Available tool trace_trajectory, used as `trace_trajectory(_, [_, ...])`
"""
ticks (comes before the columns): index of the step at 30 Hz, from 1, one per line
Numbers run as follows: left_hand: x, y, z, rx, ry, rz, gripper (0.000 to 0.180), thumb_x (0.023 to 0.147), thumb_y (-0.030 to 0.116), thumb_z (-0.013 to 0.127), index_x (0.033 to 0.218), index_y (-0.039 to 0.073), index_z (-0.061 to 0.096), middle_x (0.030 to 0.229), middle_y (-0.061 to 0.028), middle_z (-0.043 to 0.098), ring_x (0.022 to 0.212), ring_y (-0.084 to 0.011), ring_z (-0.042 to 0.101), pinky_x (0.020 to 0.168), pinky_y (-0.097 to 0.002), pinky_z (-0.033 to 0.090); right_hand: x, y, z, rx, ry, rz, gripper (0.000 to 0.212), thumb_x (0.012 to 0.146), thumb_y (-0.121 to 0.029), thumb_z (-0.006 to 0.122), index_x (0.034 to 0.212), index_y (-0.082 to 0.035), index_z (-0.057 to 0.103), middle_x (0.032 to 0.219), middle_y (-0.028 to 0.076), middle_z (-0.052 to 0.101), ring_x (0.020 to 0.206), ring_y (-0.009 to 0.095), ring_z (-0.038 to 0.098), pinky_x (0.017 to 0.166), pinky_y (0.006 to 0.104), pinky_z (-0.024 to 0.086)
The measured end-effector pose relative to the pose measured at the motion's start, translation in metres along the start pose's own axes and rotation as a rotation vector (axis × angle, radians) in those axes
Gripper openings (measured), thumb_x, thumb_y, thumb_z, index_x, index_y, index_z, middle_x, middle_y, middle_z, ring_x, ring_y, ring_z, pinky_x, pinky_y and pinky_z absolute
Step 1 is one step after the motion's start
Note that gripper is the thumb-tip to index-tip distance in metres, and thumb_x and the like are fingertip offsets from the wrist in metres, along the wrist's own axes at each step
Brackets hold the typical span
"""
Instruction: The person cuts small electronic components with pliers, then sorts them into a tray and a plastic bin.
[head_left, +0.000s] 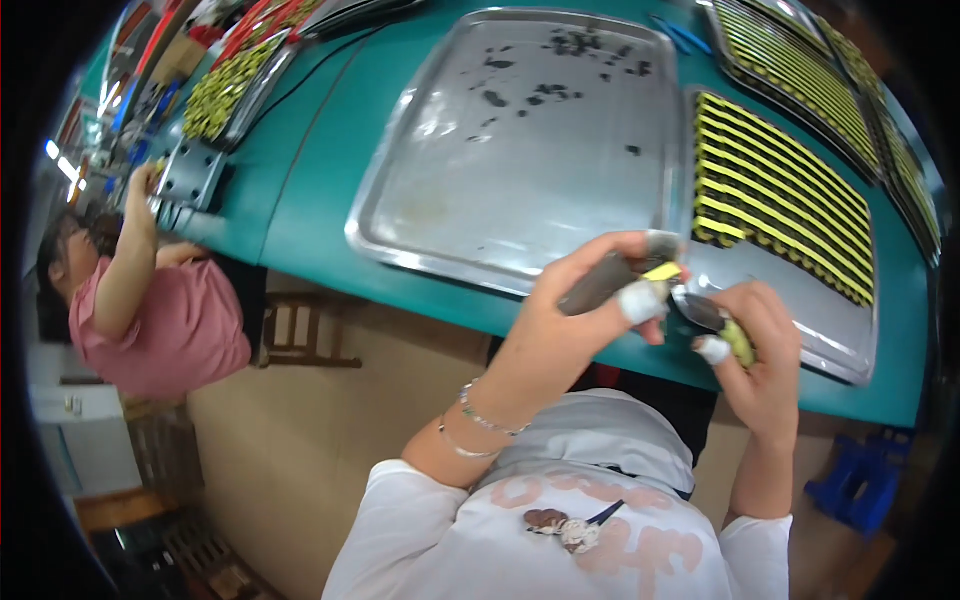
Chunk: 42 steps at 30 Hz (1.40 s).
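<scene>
My left hand [570,310] is closed on a small yellow-and-black part [662,271], pinched between taped fingertips. A dark grey-brown slab [597,284] also lies in its grip, against the palm. My right hand [760,350] wraps round a short blade tool [703,311] with a shiny metal end and a yellow-green grip; its exact kind is unclear. The tool's metal end is close to the yellow-and-black part, and I cannot tell whether they touch. Both hands are above the table's near edge, by a tray [830,345] holding rows of similar yellow-and-black parts [780,190].
A large metal tray [450,200] bears scattered black scraps. More filled trays [800,75] stand at the far right on the green table [320,190]. At left, a person in pink [165,320] works beside a metal block [192,172]. A blue stool [860,480] is at lower right.
</scene>
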<state>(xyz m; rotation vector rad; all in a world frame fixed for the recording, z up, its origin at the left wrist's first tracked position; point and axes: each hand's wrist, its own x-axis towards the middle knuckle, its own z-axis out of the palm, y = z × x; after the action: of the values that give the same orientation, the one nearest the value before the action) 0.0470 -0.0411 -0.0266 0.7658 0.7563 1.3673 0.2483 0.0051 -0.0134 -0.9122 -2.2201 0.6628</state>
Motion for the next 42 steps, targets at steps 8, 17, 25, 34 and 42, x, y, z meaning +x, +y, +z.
trace_trajectory(8, [0.017, -0.003, 0.016, 0.081, 0.131, 0.045, 0.044, 0.088, 0.017, 0.062, 0.118, -0.013, 0.05, 0.1, -0.0201, 0.062, 0.074, -0.0144, 0.057, 0.058, -0.0292, 0.051, 0.011, 0.024, -0.015, -0.002, 0.022, -0.043, 0.027, 0.067, -0.009, 0.071, 0.091, -0.001, 0.062, 0.083, 0.011, 0.058, 0.076, 0.028, 0.054, 0.068, 0.0351, 0.044])
trace_trajectory(17, [0.022, -0.012, 0.025, 0.109, 0.079, 0.055, 0.043, 0.087, 0.017, 0.064, 0.117, -0.011, 0.051, 0.102, -0.0178, 0.061, 0.074, -0.0157, 0.059, 0.059, -0.0288, 0.054, 0.016, 0.034, -0.023, 0.034, 0.025, -0.097, 0.031, 0.063, -0.007, 0.072, 0.092, -0.004, 0.064, 0.084, 0.009, 0.057, 0.077, 0.027, 0.054, 0.069, 0.0358, 0.044])
trace_trajectory(25, [0.024, -0.017, 0.031, 0.097, 0.049, 0.058, 0.041, 0.085, 0.015, 0.067, 0.114, -0.01, 0.053, 0.098, -0.0158, 0.064, 0.075, -0.0159, 0.062, 0.062, -0.0295, 0.056, 0.014, 0.044, -0.028, -0.097, 0.058, -0.227, 0.032, 0.054, -0.006, 0.071, 0.086, -0.006, 0.064, 0.076, 0.005, 0.054, 0.067, 0.024, 0.049, 0.059, 0.0343, 0.04])
trace_trajectory(34, [0.02, -0.014, 0.031, 0.12, -0.006, -0.036, 0.044, 0.085, 0.02, 0.066, 0.114, -0.009, 0.051, 0.105, -0.0189, 0.057, 0.07, -0.0173, 0.057, 0.056, -0.032, 0.055, 0.016, 0.049, -0.033, -0.166, 0.073, -0.387, 0.033, 0.048, -0.009, 0.07, 0.081, -0.008, 0.063, 0.071, 0.004, 0.052, 0.061, 0.023, 0.044, 0.053, 0.0333, 0.037])
trace_trajectory(42, [0.023, -0.017, 0.035, 0.141, 0.077, 0.042, 0.045, 0.084, 0.021, 0.068, 0.113, -0.008, 0.05, 0.106, -0.0175, 0.056, 0.075, -0.0151, 0.057, 0.062, -0.0298, 0.056, 0.01, 0.049, -0.029, -0.085, 0.061, -0.231, 0.032, 0.057, -0.014, 0.074, 0.087, -0.006, 0.064, 0.078, 0.005, 0.056, 0.068, 0.025, 0.05, 0.062, 0.0344, 0.04])
